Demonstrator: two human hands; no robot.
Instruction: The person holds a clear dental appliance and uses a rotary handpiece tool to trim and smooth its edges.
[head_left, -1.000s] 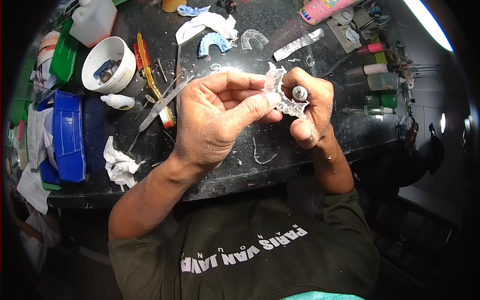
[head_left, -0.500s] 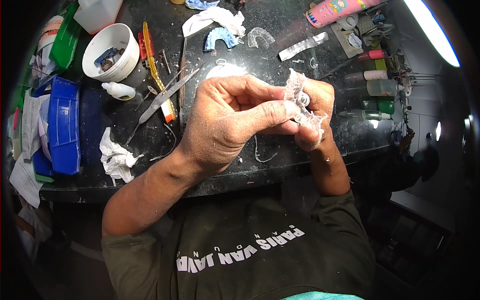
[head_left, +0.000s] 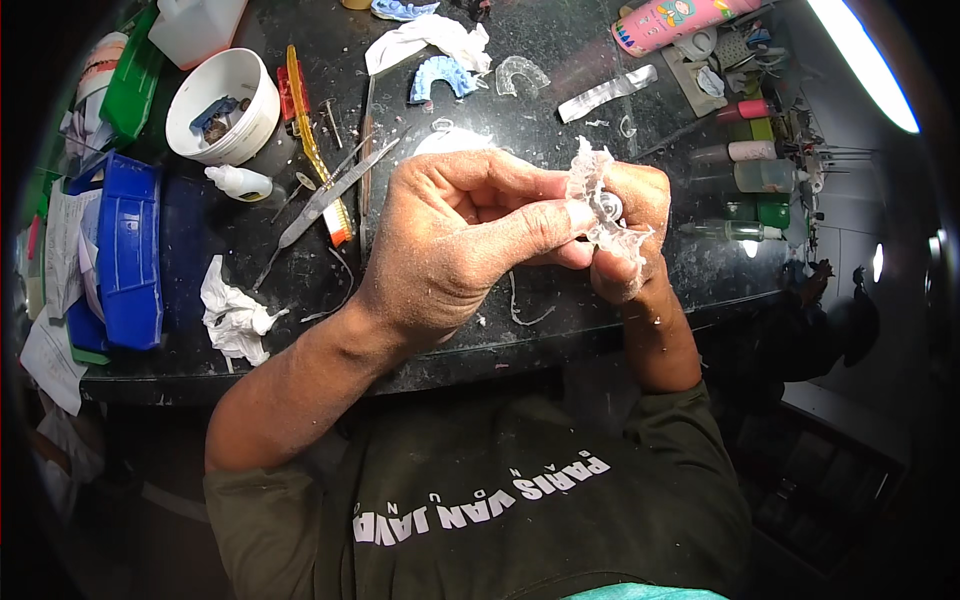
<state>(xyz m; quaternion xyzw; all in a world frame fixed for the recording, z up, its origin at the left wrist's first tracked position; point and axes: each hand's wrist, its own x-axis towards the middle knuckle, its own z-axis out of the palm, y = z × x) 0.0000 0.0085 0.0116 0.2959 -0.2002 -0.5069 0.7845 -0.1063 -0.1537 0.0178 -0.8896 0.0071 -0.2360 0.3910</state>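
A clear plastic dental tray (head_left: pixel 584 172) with a ragged edge is pinched between the thumb and fingers of my left hand (head_left: pixel 465 225). Close against it on the right, my right hand (head_left: pixel 640 198) is closed around a tool with a round silvery end (head_left: pixel 610 206). The rest of that tool is hidden by the tray and the fingers. Pale dust covers both hands. Beyond them on the bench lie a blue dental cast (head_left: pixel 440 76) and a second clear dental tray (head_left: pixel 521 76).
Left of my hands are a metal spatula-like tool (head_left: pixel 325 205), a yellow cutter (head_left: pixel 308 130), crumpled tissue (head_left: pixel 237 315), a white tub (head_left: pixel 258 125), a small bottle (head_left: pixel 238 183) and a blue bin (head_left: pixel 130 255). A pink bottle (head_left: pixel 675 22) and several small bottles stand at right.
The clear tray has tilted slightly against the round tool end, which shows a little more now. Both hands stay in nearly the same place.
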